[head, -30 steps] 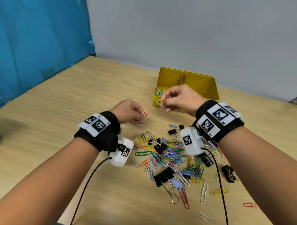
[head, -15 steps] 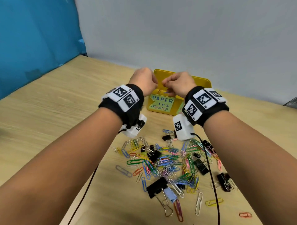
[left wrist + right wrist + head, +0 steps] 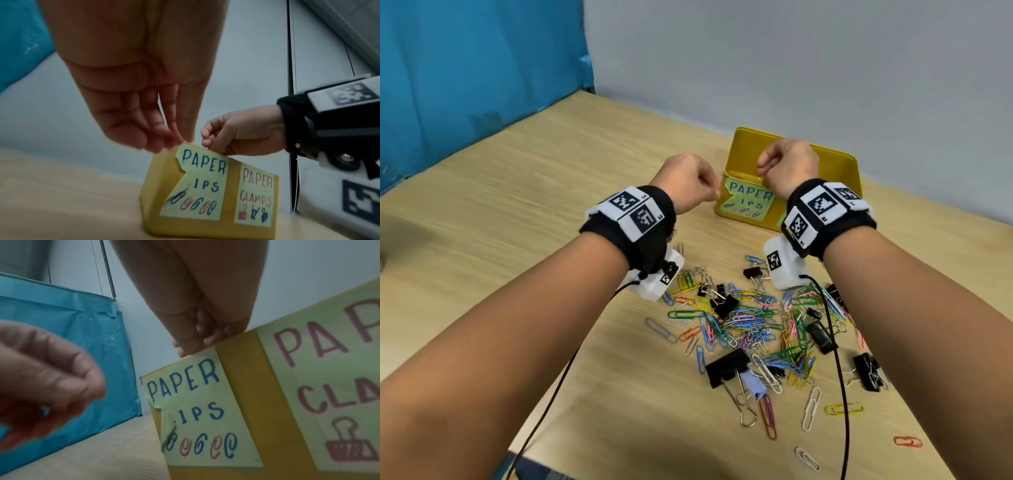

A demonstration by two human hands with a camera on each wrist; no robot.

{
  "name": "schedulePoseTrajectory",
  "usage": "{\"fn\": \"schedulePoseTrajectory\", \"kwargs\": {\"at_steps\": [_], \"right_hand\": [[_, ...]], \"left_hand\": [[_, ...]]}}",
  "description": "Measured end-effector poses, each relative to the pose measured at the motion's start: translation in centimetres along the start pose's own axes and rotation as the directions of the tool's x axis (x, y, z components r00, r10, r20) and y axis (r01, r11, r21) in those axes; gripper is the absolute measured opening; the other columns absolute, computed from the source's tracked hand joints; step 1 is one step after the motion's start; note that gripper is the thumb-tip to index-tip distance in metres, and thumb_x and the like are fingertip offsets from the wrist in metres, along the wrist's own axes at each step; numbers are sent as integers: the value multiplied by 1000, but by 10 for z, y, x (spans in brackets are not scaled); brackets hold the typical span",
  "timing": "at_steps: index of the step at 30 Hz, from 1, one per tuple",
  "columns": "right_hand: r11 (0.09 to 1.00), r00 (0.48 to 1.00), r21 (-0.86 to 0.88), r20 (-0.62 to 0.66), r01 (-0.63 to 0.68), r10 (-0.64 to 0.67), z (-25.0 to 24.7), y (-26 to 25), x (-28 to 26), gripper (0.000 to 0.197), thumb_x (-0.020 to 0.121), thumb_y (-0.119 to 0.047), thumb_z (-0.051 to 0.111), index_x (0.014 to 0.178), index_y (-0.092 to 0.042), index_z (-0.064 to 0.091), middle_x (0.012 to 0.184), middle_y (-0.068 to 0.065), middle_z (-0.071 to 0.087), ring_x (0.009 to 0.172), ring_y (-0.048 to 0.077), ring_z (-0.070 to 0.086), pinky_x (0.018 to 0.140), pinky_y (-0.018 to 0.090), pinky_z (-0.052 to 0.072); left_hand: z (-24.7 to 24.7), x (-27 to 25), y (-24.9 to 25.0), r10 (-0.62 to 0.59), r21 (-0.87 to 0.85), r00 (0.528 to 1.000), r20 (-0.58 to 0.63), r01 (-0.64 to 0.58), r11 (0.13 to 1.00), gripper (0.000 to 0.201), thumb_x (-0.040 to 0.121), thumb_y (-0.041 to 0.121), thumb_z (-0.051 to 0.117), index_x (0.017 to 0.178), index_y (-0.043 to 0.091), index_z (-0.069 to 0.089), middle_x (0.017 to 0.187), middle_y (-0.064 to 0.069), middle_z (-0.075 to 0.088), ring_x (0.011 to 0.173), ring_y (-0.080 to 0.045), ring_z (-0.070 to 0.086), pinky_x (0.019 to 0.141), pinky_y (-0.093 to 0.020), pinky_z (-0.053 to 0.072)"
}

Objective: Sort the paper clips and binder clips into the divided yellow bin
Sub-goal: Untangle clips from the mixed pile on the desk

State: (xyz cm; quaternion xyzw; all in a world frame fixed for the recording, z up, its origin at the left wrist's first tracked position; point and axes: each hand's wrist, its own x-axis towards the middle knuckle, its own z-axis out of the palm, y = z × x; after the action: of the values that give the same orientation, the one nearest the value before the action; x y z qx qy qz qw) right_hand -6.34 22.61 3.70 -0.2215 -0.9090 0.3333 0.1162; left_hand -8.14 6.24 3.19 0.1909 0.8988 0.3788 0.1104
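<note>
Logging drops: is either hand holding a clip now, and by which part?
Cannot tell. The left hand and right hand both bunch their fingertips near the yellow bin's front rim; no clip shows clearly.

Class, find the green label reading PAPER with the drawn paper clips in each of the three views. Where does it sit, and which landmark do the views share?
Head: paper clips label, centre, on the yellow bin, between the wrists.
Left wrist, lower centre, beside the clamps label.
Right wrist, lower centre.
Shared landmark: the yellow bin's front wall.
</note>
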Motion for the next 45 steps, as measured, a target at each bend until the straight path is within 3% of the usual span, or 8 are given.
{"fn": "schedulePoseTrajectory", "kwargs": {"at_steps": [5, 8, 11, 16, 21, 26, 39, 45], "right_hand": [[944, 950, -152, -69, 293, -306, 10, -22, -24, 29, 76, 6, 52, 92, -12, 68, 103, 7, 58, 98, 20, 54, 85, 22, 40], [839, 845, -188, 290, 510, -449, 27, -36, -50, 26, 81, 0, 52, 97, -13, 67, 95, 0, 55, 88, 15, 52, 82, 22, 44], [729, 673, -389, 728, 564, -132, 44, -33, -69, 28, 83, -8, 59, 111, -11, 66, 109, 5, 66, 94, 20, 57, 77, 23, 43], [759, 572, -373, 820, 533, 2, 58, -17, -85, 73, 65, -35, 81, 126, -14, 47, 110, 6, 44, 102, 23, 50, 83, 29, 44], [733, 631, -362, 767, 575, -116, 69, -5, -102, 77, 63, -43, 80, 123, -8, 47, 121, 13, 48, 111, 28, 51, 92, 35, 45], [721, 630, -331, 754, 609, -186, 63, -5, -100, 44, 76, -26, 73, 113, -7, 59, 117, 12, 61, 108, 27, 56, 82, 26, 41], [737, 636, -308, 743, 602, -209, 62, -1, -95, 24, 84, -12, 58, 105, -3, 64, 108, 14, 66, 103, 28, 59, 71, 22, 34], [959, 767, -98, 624, 267, -150, 51, 7, -74, 19, 80, 1, 60, 95, -6, 70, 63, 1, 62, 40, 1, 57, 51, 14, 48]], "left_hand": [[2, -23, -39, -189, 446, 932, 309, 33, 894, 56, 81, 27, 67, 134, 24, 50, 138, -9, 42, 124, -29, 44, 107, -39, 39], [5, -39, -48, -240, 591, 860, 450, -86, 802, 63, 85, 30, 59, 143, 32, 35, 149, -9, 28, 134, -35, 30, 113, -46, 31], [10, -58, -48, -179, 584, 849, 497, -175, 793, 59, 87, 25, 57, 142, 27, 38, 147, -10, 32, 133, -33, 30, 109, -35, 29], [16, -78, -56, -199, 501, 847, 492, -89, 861, 85, 68, 38, 77, 140, 25, 34, 133, -9, 38, 125, -30, 36, 104, -40, 40], [30, -84, -55, -234, 527, 879, 415, -22, 850, 88, 66, 31, 81, 137, 11, 34, 131, -13, 39, 124, -31, 40, 103, -39, 42], [35, -83, -50, -142, 494, 922, 359, -59, 868, 40, 85, 13, 61, 122, 0, 51, 125, -19, 55, 115, -32, 54, 90, -31, 43], [33, -67, -52, -106, 426, 945, 310, -39, 904, 22, 83, 2, 54, 102, 3, 66, 103, -15, 67, 103, -30, 61, 80, -27, 46], [17, -43, -50, -110, 173, 962, 249, 68, 983, 12, 79, -4, 61, 80, 7, 66, 56, 2, 53, 44, -9, 52, 50, -19, 45]]}}
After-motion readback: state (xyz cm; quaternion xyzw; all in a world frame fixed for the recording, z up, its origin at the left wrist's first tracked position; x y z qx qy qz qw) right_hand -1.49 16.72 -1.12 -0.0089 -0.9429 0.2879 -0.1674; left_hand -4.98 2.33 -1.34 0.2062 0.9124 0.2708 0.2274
